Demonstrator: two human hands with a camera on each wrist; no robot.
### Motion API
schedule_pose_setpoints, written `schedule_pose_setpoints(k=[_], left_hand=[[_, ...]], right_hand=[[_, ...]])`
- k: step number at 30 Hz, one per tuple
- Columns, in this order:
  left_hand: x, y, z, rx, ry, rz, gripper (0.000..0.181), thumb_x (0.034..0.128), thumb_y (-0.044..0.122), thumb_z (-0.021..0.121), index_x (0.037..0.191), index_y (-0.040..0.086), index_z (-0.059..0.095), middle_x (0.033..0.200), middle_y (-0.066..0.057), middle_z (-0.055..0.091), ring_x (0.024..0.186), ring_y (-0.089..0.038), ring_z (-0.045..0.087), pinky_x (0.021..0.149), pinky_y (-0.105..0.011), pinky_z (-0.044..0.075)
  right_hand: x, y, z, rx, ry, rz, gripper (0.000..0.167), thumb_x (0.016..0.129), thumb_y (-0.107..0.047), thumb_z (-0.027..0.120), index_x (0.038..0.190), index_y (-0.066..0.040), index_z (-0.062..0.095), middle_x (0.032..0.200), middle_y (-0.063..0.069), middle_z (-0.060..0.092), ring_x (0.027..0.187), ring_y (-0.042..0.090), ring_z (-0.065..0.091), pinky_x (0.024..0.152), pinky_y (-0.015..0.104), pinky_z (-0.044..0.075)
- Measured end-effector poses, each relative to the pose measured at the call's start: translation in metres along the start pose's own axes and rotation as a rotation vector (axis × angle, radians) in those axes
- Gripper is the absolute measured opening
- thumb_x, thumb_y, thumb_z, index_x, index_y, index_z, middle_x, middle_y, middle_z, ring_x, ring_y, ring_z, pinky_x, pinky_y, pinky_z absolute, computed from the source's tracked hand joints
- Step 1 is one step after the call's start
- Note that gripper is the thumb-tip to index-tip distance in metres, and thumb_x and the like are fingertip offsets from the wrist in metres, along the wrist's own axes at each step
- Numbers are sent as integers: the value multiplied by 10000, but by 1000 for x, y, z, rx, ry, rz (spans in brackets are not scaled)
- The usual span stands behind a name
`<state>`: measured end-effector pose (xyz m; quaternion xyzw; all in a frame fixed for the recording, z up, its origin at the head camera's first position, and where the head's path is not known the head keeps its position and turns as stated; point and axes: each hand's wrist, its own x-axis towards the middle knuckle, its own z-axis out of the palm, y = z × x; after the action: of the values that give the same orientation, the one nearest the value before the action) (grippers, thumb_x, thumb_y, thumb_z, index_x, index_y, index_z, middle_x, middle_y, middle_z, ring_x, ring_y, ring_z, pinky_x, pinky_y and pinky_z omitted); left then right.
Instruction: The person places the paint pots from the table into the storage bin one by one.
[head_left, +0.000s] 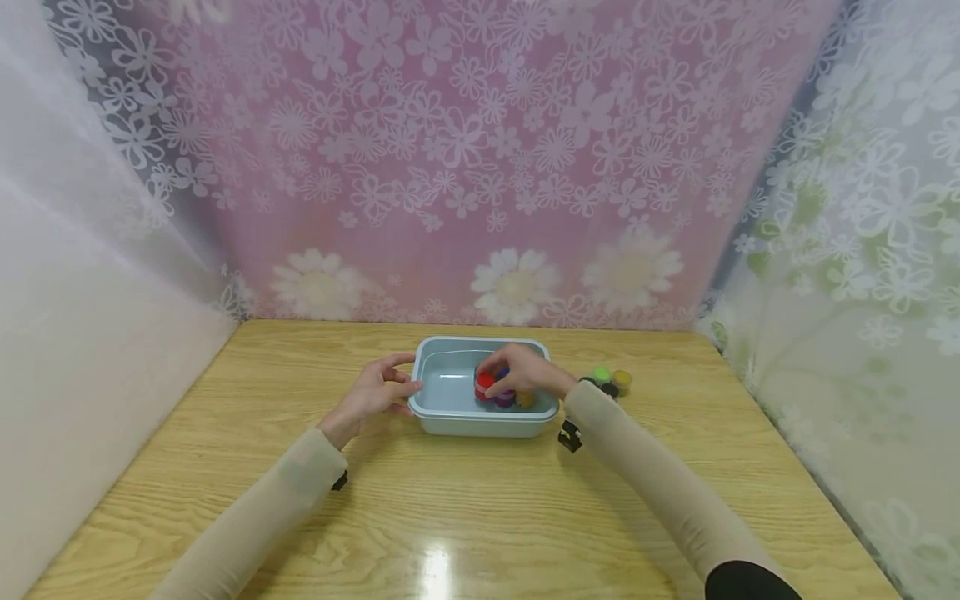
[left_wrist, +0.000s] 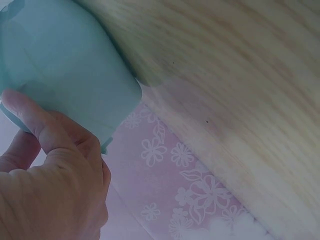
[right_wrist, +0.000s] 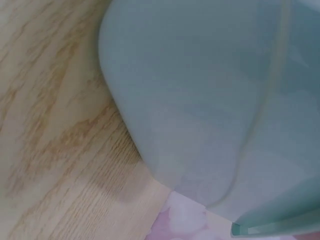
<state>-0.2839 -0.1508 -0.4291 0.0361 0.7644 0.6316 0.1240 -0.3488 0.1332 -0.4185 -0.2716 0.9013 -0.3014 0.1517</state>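
A light blue plastic tub (head_left: pixel 487 427) stands on the table. My left hand (head_left: pixel 371 392) holds the tub's left end by the rim; in the left wrist view the fingers of the left hand (left_wrist: pixel 60 185) lie against the tub's outer wall (left_wrist: pixel 75 65). Reaching inside over the right part, my right hand (head_left: pixel 525 371) pinches a small red-topped pot (head_left: pixel 484 383). Beside that pot sit a purple pot (head_left: pixel 505 399) and a yellow-orange pot (head_left: pixel 527 399), partly covered by the hand. The right wrist view shows only the tub's outer wall (right_wrist: pixel 190 100), not the fingers.
Right of the tub, close to the right forearm, stand a green-topped pot (head_left: pixel 602 375), a yellow pot (head_left: pixel 622 381) and dark pots (head_left: pixel 610 389) partly hidden by the sleeve. Flowered curtains (head_left: pixel 450 167) hang behind and beside the wooden table (head_left: pixel 465 517).
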Motion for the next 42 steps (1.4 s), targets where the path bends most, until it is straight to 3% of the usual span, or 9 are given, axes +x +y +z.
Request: schedule_pose_setpoints(k=[12,21,42], left_hand=[[2,0,-1,-2,-12,-15,622,933,77,665,1491,78,393,1075,-182,525,728,-213,652,823,-557,584],[-1,-1,1,-2,5,2,626,915,111,698,1479,126,425,1077,-160,540,723,-205,656,799,-541,595],[2,-5,-1,-11,5,18,599,910,109,705,1455,125,457,1036,-139,531,774,-215,642,786,-534,602]], right_hand=[[4,0,3,-97,-26,-13,384,806,-190,823,1178,-154,731,1134,26,681,983,151,617,873,327,561],[6,-2,5,-117,-34,3,361,795,-156,828,1146,-168,746,1096,8,675,964,154,590,871,335,556],[-6,-2,-8,-44,11,-28,365,819,-142,804,1175,-126,726,1098,1,710,956,138,628,815,276,572]])
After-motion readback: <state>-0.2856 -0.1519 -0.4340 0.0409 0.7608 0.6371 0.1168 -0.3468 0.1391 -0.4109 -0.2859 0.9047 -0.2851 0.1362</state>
